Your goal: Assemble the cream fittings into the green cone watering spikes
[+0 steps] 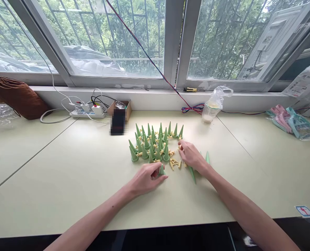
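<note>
My left hand (148, 177) is closed around a small green cone (161, 170) that stands point up at the table's near side. Beyond it, several green cones (145, 153) stand upright in a cluster, with small tan pieces among them. My right hand (191, 155) is at the right of the cluster, its fingers bent together around a small tan piece (179, 147), partly hidden. A loose pile of tan peg-like pieces (173, 164) lies between my hands. Under and beside my right hand lie green cones on their sides, one (192, 175) pointing toward me and another (207, 157) pointing away.
At the back are a power strip (78, 114) with cables, a small cardboard box (128, 111), coiled wires (193, 109) and a plastic bag with a cup (211, 107). A brown pouch (20, 97) lies far left. Bagged pink and teal items (292, 122) lie right.
</note>
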A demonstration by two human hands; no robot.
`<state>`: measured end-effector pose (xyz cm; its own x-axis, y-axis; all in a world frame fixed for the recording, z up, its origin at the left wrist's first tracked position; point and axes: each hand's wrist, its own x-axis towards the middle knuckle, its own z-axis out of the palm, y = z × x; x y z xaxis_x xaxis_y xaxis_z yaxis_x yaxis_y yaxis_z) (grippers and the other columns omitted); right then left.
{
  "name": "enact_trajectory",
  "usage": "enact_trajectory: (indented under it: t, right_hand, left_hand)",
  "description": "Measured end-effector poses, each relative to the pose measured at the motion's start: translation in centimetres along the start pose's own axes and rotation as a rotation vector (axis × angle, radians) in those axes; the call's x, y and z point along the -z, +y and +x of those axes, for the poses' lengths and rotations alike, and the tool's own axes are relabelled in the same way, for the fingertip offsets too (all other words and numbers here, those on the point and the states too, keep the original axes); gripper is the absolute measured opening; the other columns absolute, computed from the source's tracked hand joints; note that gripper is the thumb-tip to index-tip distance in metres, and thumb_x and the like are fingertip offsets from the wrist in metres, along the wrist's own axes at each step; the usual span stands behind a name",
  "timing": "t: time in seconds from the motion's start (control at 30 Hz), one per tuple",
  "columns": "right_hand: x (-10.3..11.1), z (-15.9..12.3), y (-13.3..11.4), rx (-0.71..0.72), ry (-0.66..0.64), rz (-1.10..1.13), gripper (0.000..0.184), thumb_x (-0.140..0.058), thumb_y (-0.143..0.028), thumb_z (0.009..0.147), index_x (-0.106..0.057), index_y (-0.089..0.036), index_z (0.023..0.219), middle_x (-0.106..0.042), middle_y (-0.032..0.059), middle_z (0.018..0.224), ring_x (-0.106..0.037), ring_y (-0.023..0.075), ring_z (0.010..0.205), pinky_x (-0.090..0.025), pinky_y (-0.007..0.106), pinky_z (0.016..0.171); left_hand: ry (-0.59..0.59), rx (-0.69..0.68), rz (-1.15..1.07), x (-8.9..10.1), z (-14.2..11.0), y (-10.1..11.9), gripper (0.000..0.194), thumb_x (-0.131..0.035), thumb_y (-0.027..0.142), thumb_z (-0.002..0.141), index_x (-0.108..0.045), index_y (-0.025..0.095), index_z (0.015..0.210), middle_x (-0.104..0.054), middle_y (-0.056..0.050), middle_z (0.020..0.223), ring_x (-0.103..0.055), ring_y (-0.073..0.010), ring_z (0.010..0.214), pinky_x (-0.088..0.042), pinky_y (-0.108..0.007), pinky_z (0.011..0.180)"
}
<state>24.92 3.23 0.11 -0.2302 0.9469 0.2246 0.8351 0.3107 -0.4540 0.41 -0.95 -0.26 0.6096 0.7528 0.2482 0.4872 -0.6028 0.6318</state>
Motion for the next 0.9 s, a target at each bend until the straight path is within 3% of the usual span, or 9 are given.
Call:
enact_trajectory:
  t: [0.07, 0.17, 0.4, 0.57, 0.9]
  right_hand:
    - [0.0, 0.0, 0.1, 0.034, 0.024, 0.007, 0.023, -0.049, -0.006, 0.093, -0.059, -0.014, 0.112, -0.064, 0.0084, 0.089, -0.059, 0.0226, 0.084, -0.048, 0.034, 0.078]
    - [0.0, 0.0, 0.4, 0.098, 0.077, 0.026, 0.021, -0.050, -0.007, 0.093, -0.064, -0.016, 0.106, -0.063, 0.0080, 0.089, -0.059, 0.0221, 0.084, -0.048, 0.034, 0.079]
    - [-0.1, -0.5, -0.2, 0.216, 0.272, 0.164, 0.007, -0.055, -0.015, 0.095, -0.062, -0.018, 0.094, -0.065, 0.0065, 0.086, -0.060, 0.0202, 0.076, -0.050, 0.033, 0.073]
    - [-0.4, -1.7, -1.8, 0.276, 0.402, 0.327, 0.007, -0.059, -0.023, 0.096, -0.060, -0.020, 0.090, -0.064, 0.0028, 0.078, -0.059, 0.0163, 0.068, -0.050, 0.028, 0.066]
    - [-1.5, -3.5, -4.2, 0.321, 0.340, 0.494, 0.009, -0.054, -0.022, 0.099, -0.061, -0.021, 0.093, -0.065, 0.0036, 0.079, -0.057, 0.0147, 0.065, -0.049, 0.027, 0.060]
  left_hand:
    - [-0.031, -0.014, -0.001, 0.4, 0.0, 0.3, 0.018, -0.059, 0.032, 0.091, -0.062, 0.016, 0.100, -0.038, 0.006, 0.062, -0.036, -0.0097, 0.054, -0.031, -0.022, 0.054]
    - [-0.050, -0.035, -0.009, 0.8, 0.0, 0.6, 0.018, -0.057, 0.030, 0.093, -0.063, 0.015, 0.102, -0.038, 0.006, 0.063, -0.036, -0.0098, 0.054, -0.032, -0.023, 0.055]
    - [-0.021, -0.040, -0.001, 0.6, 0.2, 0.0, 0.016, -0.054, 0.027, 0.095, -0.063, 0.016, 0.089, -0.047, 0.004, 0.066, -0.041, -0.0103, 0.058, -0.034, -0.023, 0.056]
    - [0.089, -0.014, -0.001, 0.4, 0.3, -0.6, 0.028, -0.056, 0.033, 0.096, -0.056, 0.016, 0.074, -0.042, 0.005, 0.059, -0.037, -0.0086, 0.053, -0.032, -0.022, 0.052]
    - [0.289, -0.020, -0.160, 0.9, 0.4, -0.3, 0.024, -0.058, 0.032, 0.095, -0.062, 0.014, 0.080, -0.047, 0.005, 0.056, -0.037, -0.0072, 0.049, -0.032, -0.020, 0.048]
